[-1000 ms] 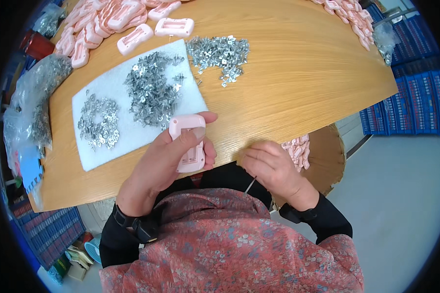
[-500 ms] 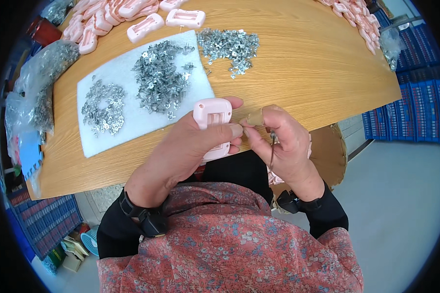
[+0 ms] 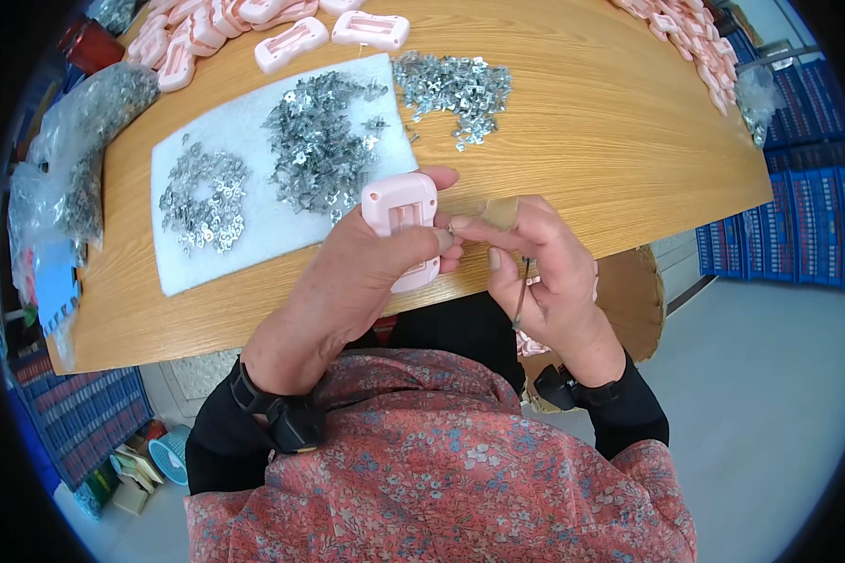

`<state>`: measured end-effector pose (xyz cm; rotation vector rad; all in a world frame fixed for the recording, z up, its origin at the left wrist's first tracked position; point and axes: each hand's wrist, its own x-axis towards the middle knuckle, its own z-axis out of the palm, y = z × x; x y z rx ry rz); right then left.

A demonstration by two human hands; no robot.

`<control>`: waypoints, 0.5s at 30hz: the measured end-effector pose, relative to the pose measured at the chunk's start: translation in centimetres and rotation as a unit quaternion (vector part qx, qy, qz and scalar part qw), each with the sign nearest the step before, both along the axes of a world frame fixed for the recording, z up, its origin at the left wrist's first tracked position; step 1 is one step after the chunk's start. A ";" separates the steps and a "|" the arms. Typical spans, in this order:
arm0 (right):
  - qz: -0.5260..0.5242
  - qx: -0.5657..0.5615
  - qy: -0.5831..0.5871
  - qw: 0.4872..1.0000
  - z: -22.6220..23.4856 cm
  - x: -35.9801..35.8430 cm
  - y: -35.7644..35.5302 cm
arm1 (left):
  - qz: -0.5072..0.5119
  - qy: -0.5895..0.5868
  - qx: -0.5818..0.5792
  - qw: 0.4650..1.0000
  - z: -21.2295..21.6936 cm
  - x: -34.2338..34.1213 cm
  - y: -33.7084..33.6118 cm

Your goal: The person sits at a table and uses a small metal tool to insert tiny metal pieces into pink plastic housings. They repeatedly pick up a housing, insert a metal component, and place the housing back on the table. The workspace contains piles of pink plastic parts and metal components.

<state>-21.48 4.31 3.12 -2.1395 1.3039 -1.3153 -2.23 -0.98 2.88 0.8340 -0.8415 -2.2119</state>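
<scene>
My left hand (image 3: pixel 333 281) is closed around a pale pink plastic casing (image 3: pixel 396 191) with a rectangular opening in its face. The casing stands lengthwise, my thumb lying across its front. Close to its right side is my right hand (image 3: pixel 559 281), the index finger wrapped in tan tape (image 3: pixel 499 214) and reaching to the left fingertips. The right thumb sits apart, lower down. A thin dark metal tool (image 3: pixel 522 298) is tucked in the right palm under the curled fingers. Anything tiny between the meeting fingertips is too small to make out.
A white foam sheet (image 3: pixel 270 235) carries a pile of small metal rings or clips (image 3: pixel 202 202) and a larger pile of metal pieces (image 3: pixel 319 141). More metal pieces (image 3: pixel 455 89) lie beside it. Pink casings (image 3: pixel 371 30) are heaped behind; filled plastic bags (image 3: pixel 94 122) stand left.
Both hands and the casing have shifted slightly up and left. The right thumb has drawn away from the index fingertip, which now reaches nearer the casing. The view has shifted a little.
</scene>
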 end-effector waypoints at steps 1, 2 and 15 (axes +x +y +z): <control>-0.008 0.028 -0.052 0.998 -0.5 0.2 0.5 | -0.001 -0.009 -0.006 1.000 -0.1 0.0 0.0; -0.019 0.066 -0.086 0.994 -0.6 0.2 0.7 | -0.002 -0.017 -0.012 1.000 -0.1 0.0 0.0; -0.023 0.356 -0.257 0.898 0.5 0.3 0.2 | -0.022 -0.130 -0.187 0.974 -0.7 0.0 0.4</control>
